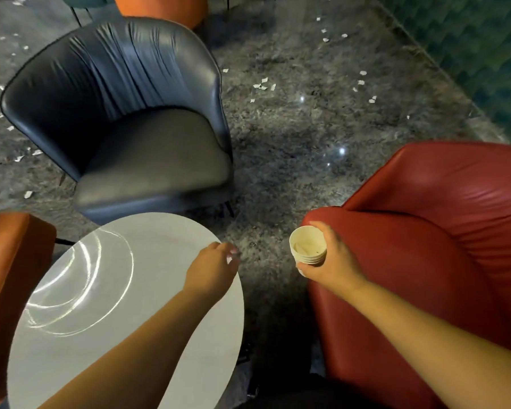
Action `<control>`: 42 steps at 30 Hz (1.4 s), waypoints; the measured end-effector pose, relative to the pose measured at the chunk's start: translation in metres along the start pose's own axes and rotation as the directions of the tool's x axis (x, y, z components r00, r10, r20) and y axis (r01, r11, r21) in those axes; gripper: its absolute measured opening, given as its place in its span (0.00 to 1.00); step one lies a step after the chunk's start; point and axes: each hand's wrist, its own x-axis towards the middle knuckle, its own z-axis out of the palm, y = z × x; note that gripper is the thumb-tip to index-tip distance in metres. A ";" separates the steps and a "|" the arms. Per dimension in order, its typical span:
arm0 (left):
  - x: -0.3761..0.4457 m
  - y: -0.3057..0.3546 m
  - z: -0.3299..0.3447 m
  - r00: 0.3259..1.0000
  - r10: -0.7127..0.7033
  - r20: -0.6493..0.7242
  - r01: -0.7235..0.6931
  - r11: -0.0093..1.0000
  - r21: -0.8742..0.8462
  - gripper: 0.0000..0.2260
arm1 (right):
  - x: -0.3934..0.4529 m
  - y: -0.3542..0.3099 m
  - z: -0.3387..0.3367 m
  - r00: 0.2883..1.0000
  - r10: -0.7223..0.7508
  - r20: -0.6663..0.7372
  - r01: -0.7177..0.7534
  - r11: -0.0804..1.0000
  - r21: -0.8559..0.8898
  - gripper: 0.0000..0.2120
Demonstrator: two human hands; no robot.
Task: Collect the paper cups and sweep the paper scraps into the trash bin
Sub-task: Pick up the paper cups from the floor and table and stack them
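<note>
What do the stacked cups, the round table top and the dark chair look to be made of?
Stacked cups: paper by the look, matte cream, with thin nested rims showing. Round table top: a hard, polished pale surface, with sharp curved light reflections; stone or laminate, I cannot tell which. Dark chair: leather or a leather substitute, with a soft sheen and gathered creases on the backrest.

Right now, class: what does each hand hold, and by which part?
The right hand grips a stack of paper cups around its side wall. The left hand holds nothing.
</note>
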 end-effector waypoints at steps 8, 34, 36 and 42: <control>0.066 0.023 -0.007 0.997 0.053 0.055 -0.053 0.999 -0.002 0.12 | 0.038 0.016 -0.017 0.998 0.026 -0.056 -0.026 1.000 -0.003 0.42; 0.362 0.086 -0.076 0.995 0.014 0.099 -0.027 0.991 0.133 0.17 | 0.336 0.012 -0.081 0.999 0.046 -0.028 -0.046 0.999 0.015 0.38; 0.394 0.079 -0.082 0.994 0.029 0.104 -0.043 0.991 0.126 0.16 | 0.371 0.005 -0.077 0.998 0.060 -0.020 -0.060 0.998 -0.001 0.38; 0.500 0.058 -0.122 0.989 0.081 0.121 -0.097 0.987 0.131 0.17 | 0.486 -0.033 -0.070 0.998 0.049 -0.028 -0.050 0.998 -0.049 0.40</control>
